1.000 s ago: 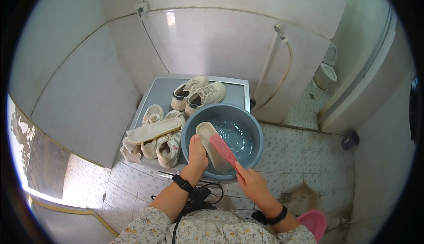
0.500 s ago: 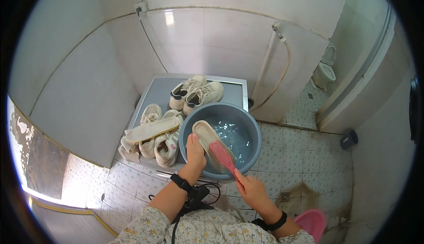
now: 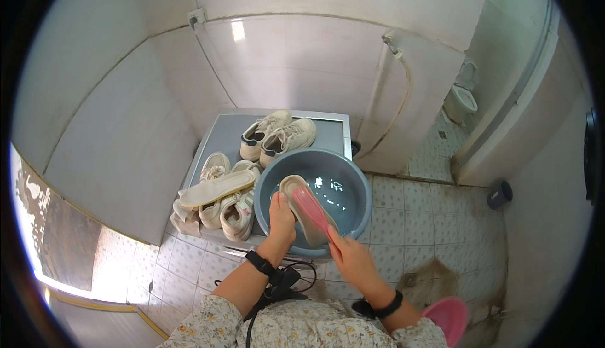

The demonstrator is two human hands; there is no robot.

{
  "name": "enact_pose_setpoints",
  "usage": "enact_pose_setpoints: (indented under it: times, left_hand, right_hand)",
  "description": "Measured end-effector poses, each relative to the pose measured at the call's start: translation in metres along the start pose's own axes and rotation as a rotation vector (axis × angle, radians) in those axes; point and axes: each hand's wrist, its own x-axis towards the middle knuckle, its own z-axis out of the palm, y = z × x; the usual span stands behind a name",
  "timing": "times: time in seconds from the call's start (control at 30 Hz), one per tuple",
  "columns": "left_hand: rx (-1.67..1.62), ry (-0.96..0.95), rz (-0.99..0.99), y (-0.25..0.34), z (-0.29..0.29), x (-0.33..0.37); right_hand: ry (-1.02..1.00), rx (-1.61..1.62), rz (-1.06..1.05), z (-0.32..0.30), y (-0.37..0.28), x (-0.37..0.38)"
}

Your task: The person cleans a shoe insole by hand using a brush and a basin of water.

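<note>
The beige insole [image 3: 301, 206] slants in the grey basin [image 3: 353, 187], long axis eleven to five; left hand [image 3: 281, 214] grips its near edge, right hand [image 3: 350, 256] clasps the pink brush [image 3: 310, 208] across it.

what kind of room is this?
Most likely a tiled bathroom or wash area. A white toilet stands in the far right corner, a wall tap with a pale hose hangs on the tiled wall, and small square floor tiles surround a round blue-grey plastic basin of water.
</note>
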Motion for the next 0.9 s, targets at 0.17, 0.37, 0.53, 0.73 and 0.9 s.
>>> enact_pose_setpoints:
  times: [0.17,0.37,0.53,0.73,0.9]
  left_hand:
    - [0.108,-0.009,0.012,0.012,0.004,-0.005]
    - [-0.17,0.116,-0.155,0.016,0.006,-0.001]
    - [-0.009,0.106,-0.148,0.013,-0.009,0.013]
    - [-0.197,0.001,-0.239,0.031,-0.008,0.015]
    - [-0.336,-0.031,-0.358,0.034,-0.013,0.019]
  right_hand:
    - [0.053,0.041,0.002,0.018,-0.004,0.038]
    - [-0.06,0.058,0.065,-0.006,0.013,-0.03]
    - [0.088,0.011,0.178,-0.029,0.02,-0.005]
    - [-0.241,-0.401,0.219,-0.015,0.039,0.044]
    - [-0.064,-0.123,0.11,-0.024,0.042,0.047]
